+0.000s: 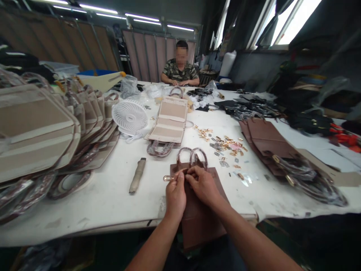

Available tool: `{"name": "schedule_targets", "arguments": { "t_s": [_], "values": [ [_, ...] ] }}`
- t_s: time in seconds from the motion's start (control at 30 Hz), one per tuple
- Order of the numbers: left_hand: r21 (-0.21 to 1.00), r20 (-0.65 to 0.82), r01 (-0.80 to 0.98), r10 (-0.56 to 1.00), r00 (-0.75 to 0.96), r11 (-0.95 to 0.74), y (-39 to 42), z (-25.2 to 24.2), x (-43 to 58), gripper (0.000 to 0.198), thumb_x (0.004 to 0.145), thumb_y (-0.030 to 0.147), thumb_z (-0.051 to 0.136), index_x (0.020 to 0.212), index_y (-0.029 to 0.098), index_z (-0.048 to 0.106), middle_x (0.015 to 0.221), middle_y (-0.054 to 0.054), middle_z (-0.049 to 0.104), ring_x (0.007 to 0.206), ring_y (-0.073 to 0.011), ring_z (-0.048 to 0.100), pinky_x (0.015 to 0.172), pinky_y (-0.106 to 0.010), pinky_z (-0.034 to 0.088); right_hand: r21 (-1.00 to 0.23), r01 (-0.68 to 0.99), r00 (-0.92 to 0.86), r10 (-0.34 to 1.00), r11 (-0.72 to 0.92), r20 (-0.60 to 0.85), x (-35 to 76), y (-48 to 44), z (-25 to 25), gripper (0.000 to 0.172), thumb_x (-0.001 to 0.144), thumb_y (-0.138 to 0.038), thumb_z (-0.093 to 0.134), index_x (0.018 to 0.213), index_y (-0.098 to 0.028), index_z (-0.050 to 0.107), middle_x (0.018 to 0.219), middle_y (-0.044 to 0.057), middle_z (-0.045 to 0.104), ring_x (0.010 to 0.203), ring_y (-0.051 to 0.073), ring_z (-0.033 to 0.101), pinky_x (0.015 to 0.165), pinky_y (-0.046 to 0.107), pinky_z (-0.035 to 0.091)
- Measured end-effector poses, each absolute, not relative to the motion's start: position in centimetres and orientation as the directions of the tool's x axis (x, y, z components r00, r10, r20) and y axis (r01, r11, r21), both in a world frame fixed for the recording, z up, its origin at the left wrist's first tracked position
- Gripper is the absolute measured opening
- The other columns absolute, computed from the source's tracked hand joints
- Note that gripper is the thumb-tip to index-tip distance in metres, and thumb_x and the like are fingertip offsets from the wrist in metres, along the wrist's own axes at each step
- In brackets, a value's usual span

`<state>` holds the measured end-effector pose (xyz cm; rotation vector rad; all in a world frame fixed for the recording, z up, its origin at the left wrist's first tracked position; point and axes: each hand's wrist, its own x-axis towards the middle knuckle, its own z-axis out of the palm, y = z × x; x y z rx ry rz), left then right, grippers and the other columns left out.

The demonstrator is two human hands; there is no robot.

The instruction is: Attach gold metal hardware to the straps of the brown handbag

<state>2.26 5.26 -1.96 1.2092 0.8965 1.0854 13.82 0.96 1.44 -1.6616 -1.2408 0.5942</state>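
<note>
A brown bag panel [201, 222] with two plastic-wrapped handles [199, 155] hangs over the table's front edge towards me. My left hand [176, 195] is closed, thumb and finger pinching a narrow brown strap [180, 172] above the panel's top. A gold-coloured metal clasp [168, 178] sticks out to the left from that strap. Against its right end, my right hand [203, 184] has its fingertips pinched together; the exact point of contact is covered by the fingers. Left of my hands lies a tape-wrapped tool [137, 175].
Loose gold and silver fittings [227, 145] are scattered to the right. More brown panels [270, 141] lie beyond them. Beige-lined panels [34, 128] are stacked at left, beside a white fan [129, 116]. Another beige-lined panel [169, 118] lies ahead. A person [180, 69] sits across the table.
</note>
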Motion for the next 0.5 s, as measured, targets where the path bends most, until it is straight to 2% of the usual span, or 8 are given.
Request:
{"name": "schedule_targets", "arguments": {
  "t_s": [0.13, 0.33, 0.5],
  "values": [
    [0.981, -0.032, -0.179, 0.969, 0.244, 0.077, 5.6, -2.1, 2.5, 0.046, 0.095, 0.054, 0.063, 0.120, 0.016, 0.072, 0.124, -0.010, 0.071, 0.122, -0.0271, 0.063, 0.109, -0.039, 0.045, -0.961, 0.271, 0.381, 0.923, -0.062, 0.048, 14.2, 0.8, 2.2, 0.005, 0.092, -0.015, 0.064, 0.095, -0.018, 0.066, 0.074, -0.003, 0.068, 0.061, 0.014, 0.067, 0.058, 0.022, 0.050],
    [0.979, -0.053, -0.177, 0.962, 0.267, 0.103, 5.8, -2.5, 2.7, 0.046, 0.093, 0.054, 0.066, 0.121, 0.018, 0.072, 0.127, -0.010, 0.070, 0.125, -0.0274, 0.061, 0.113, -0.041, 0.045, -0.971, 0.173, 0.429, 0.900, -0.164, -0.076, 15.0, 1.8, 1.9, 0.014, 0.088, -0.007, 0.071, 0.078, -0.017, 0.067, 0.062, -0.004, 0.067, 0.052, 0.012, 0.066, 0.048, 0.015, 0.043],
    [0.984, -0.079, -0.138, 0.965, 0.249, 0.117, 6.1, -2.2, 3.0, 0.047, 0.092, 0.053, 0.068, 0.123, 0.019, 0.071, 0.132, -0.009, 0.067, 0.132, -0.0280, 0.058, 0.118, -0.044, 0.042, -0.993, 0.076, 0.415, 0.908, -0.088, -0.048, 15.1, 1.8, 1.3, 0.014, 0.084, -0.006, 0.074, 0.077, -0.017, 0.069, 0.060, -0.005, 0.066, 0.049, 0.013, 0.065, 0.044, 0.015, 0.042]
  ]
}}
